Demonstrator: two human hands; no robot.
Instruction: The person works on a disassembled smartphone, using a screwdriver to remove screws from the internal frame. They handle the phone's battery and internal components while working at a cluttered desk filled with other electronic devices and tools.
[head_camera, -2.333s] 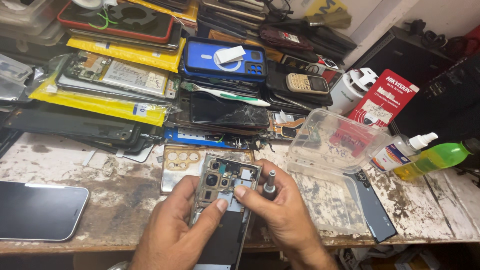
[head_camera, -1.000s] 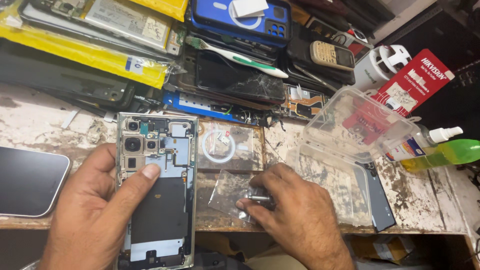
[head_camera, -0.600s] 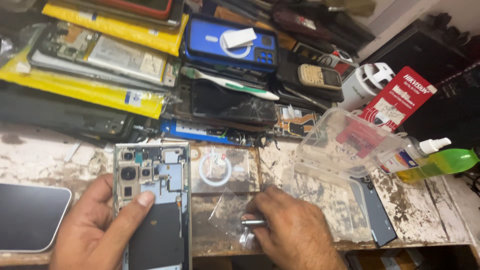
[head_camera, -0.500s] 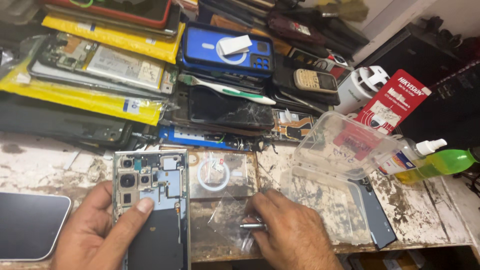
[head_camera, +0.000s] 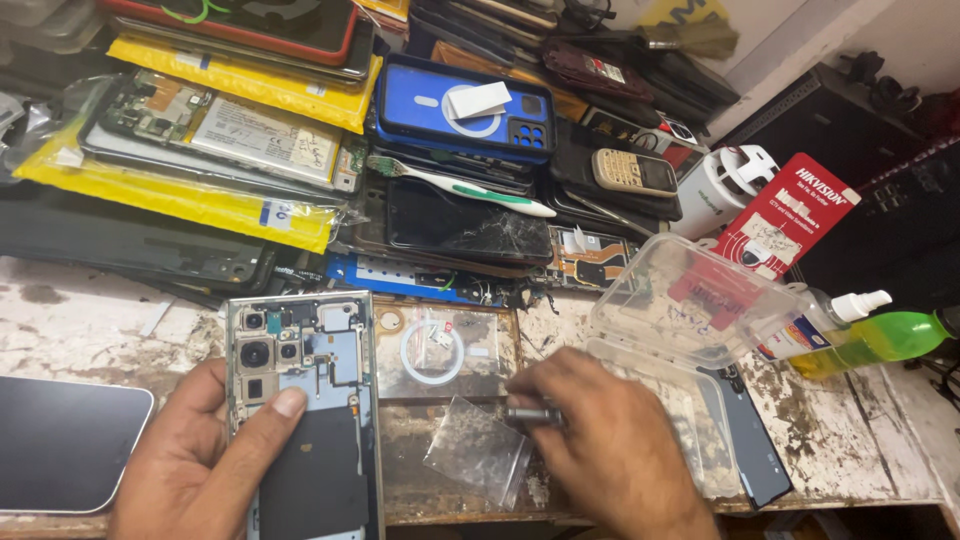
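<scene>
Fingers of the right hand curl shut around a small metal screwdriver, its grey barrel poking out to the left between thumb and forefinger; tip not visible, so whether it carries a screw cannot be told. Left hand lies along the near edge of the bench, thumb pressed flat across the opened phone, other fingers tucked under or beside its left edge — a pinning hold, not a lift. Phone sits face down at the near edge, left of centre, back cover off: camera modules, shields and a dark coil pad all exposed. So the opening looks done; inner plates appear in place, and what remains of the strip-down is, by my reading, everything beneath them. A clear back panel with a white ring lies just right of the phone, touching its edge or very near. A small clear bag rests on the bench just below the screwdriver, between the hands. Right wrist comes in from the near right corner, knuckles up, hand low over the bench. Beyond it an open clear plastic box; a dark glass screen at the near left edge; stacked phones and parts along the far edge.
</scene>
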